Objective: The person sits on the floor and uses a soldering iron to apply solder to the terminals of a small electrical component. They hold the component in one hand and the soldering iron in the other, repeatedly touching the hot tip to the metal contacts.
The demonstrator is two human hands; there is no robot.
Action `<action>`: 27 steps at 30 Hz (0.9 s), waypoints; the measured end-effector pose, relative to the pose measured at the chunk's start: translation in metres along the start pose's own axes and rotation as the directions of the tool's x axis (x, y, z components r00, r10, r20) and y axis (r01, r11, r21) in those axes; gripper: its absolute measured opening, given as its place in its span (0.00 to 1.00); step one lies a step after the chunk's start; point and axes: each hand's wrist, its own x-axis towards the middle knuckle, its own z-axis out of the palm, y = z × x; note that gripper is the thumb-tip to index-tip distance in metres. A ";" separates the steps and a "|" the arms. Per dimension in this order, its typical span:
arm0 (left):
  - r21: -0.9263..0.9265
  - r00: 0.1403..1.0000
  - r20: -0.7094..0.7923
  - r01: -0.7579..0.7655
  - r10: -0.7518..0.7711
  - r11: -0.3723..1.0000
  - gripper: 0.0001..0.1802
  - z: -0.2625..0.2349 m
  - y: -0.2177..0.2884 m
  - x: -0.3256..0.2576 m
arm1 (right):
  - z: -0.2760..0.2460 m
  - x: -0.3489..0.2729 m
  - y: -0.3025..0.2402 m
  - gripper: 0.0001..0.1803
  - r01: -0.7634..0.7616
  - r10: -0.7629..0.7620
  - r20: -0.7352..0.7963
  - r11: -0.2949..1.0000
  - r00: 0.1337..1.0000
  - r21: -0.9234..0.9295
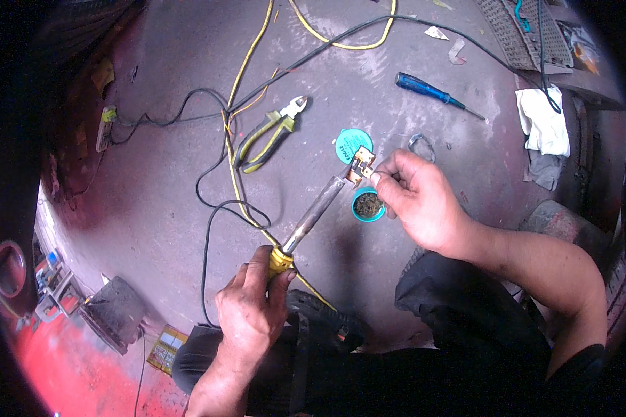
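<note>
Presently, my left hand (247,316) is wrapped in a full fist around the yellow-collared handle of the soldering iron (311,214), whose long metal barrel slants up to meet the small component (361,165) that my right hand (417,198) pinches between thumb and fingertips, above the grey floor (160,181). I judge the iron stiff, moderately heavy toward the barrel and hot along the metal; the handle is the only safe place to hold it. The component looks light, rigid and small enough to slip, with thin metal tabs that could bend; an edge grip well clear of the tip suits it.

Directly below the pinch sits an open teal tin (367,204) of dark paste, its lid (351,144) just beyond. Yellow-handled pliers (271,132) and a blue screwdriver (435,92) lie well apart.

The iron's tip is hidden behind the component, so contact cannot be confirmed. The component's type is too small to determine, and my fingers cover its far side.
</note>
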 end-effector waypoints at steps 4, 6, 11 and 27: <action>-0.057 0.999 -0.041 -0.003 0.001 0.998 0.24 -0.002 -0.001 0.000 | -0.004 0.004 0.007 0.08 -0.012 0.011 0.006 0.998 1.000 0.061; -0.047 0.999 -0.040 0.014 -0.016 0.999 0.24 -0.002 -0.001 0.001 | -0.005 0.005 0.011 0.08 0.002 -0.004 0.021 0.995 1.000 0.104; -0.017 0.999 -0.048 -0.016 0.015 1.000 0.24 -0.002 -0.005 0.001 | -0.004 0.002 -0.003 0.08 -0.040 0.036 0.053 0.996 0.998 0.077; -0.614 0.925 0.126 0.357 -0.359 0.704 0.20 -0.006 -0.004 0.009 | -0.006 0.005 0.011 0.08 -0.060 0.037 0.138 0.984 0.990 0.169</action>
